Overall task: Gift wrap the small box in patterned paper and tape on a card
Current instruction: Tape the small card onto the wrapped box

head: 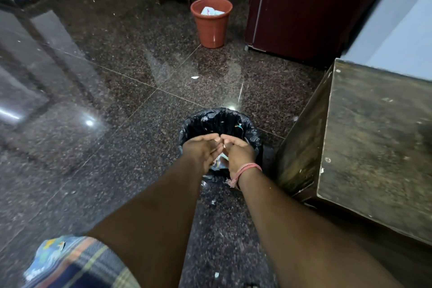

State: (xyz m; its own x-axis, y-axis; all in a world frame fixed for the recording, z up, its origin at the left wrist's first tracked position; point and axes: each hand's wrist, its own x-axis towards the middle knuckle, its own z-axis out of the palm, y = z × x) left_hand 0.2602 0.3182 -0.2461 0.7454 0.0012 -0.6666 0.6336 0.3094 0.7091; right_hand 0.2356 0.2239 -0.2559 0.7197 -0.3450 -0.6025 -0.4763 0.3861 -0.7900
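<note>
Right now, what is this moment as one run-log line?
phase: discarding scraps | left hand: over black-lined bin | right hand: fingertips meet left | paper scraps: below hands | box: not in view

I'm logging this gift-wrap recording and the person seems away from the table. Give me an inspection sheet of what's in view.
Surface: dark speckled floor, glossy, with small white scraps.
Job's things: no box, card or tape seen; paper scraps show below the hands, inside the bin.
Clutter: black-lined bin; orange bucket holding white paper.
Grippers: left hand and right hand over the bin, fingertips together; whether they hold anything cannot be told.
Cables: nothing seen.
Surroundings: worn wooden table at right, maroon cabinet behind, furniture legs beyond.
</note>
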